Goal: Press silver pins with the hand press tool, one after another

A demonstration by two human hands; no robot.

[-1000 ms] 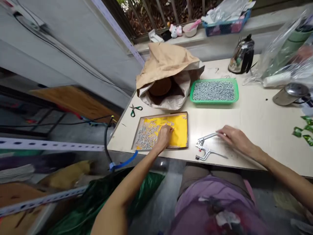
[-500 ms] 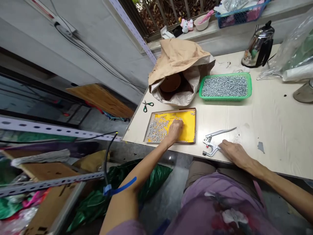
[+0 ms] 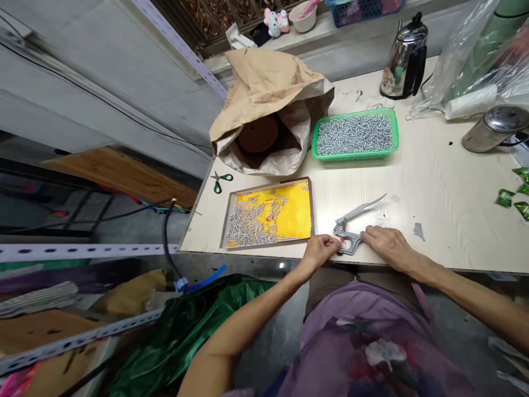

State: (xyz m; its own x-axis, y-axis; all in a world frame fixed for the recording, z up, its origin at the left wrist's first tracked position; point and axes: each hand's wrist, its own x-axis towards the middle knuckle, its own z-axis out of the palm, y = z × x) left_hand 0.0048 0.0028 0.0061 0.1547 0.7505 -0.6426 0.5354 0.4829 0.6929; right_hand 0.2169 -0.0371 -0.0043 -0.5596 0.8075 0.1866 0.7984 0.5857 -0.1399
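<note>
Near the table's front edge lie silver hand-press pliers point(image 3: 352, 241), with a long lever raised to the upper right, a spring and a small red part at the jaw. My right hand point(image 3: 387, 246) rests on the table with its fingertips closed on the end of the pliers' frame. My left hand point(image 3: 320, 251) is at the jaw, thumb and fingers pinched together; what is between them is too small to make out. To its left, a shallow tray point(image 3: 312, 218) with a yellow bottom holds many small silver metal pieces point(image 3: 248, 223), heaped mostly at its left side.
A green basket point(image 3: 355, 158) full of similar metal pieces stands behind. Beside it is an open brown paper sack point(image 3: 268, 82). Green-handled scissors point(image 3: 220, 181) lie at the left edge. A kettle point(image 3: 405, 58), a metal canister point(image 3: 491, 129) and green wrapped packets point(image 3: 505, 197) are at right.
My left hand has left the tray and moved right to the jaw of the pliers. My right hand stays at the pliers. The camera view has shifted to the right.
</note>
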